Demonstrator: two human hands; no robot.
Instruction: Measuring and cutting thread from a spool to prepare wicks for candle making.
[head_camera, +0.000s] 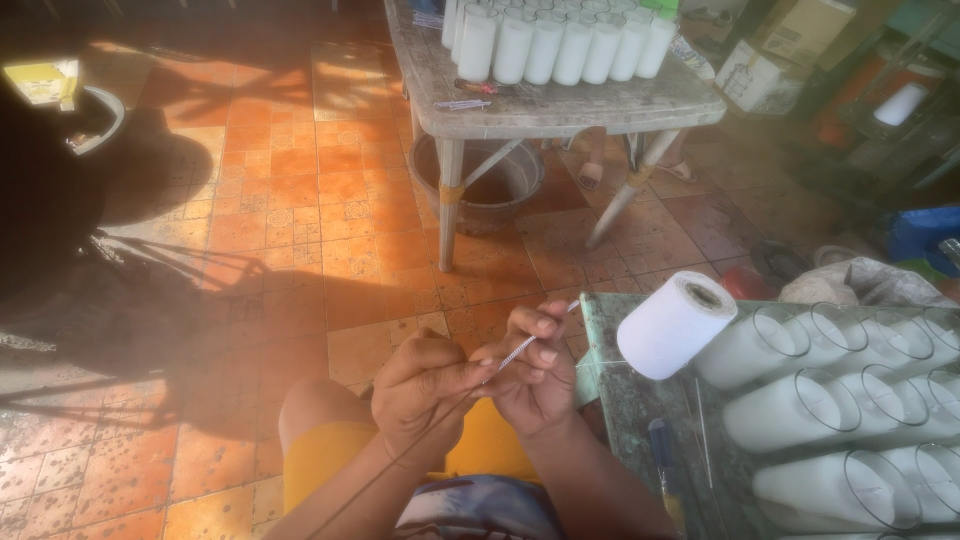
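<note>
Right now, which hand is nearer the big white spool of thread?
Right. The right hand pinches the thin wick just left of the white spool; the left hand sits farther left, beyond the right one.

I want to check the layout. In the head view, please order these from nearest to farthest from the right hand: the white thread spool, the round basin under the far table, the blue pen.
1. white thread spool, just right of the right hand.
2. blue pen, lower right on the green table.
3. round basin, far ahead under the far table.
</note>
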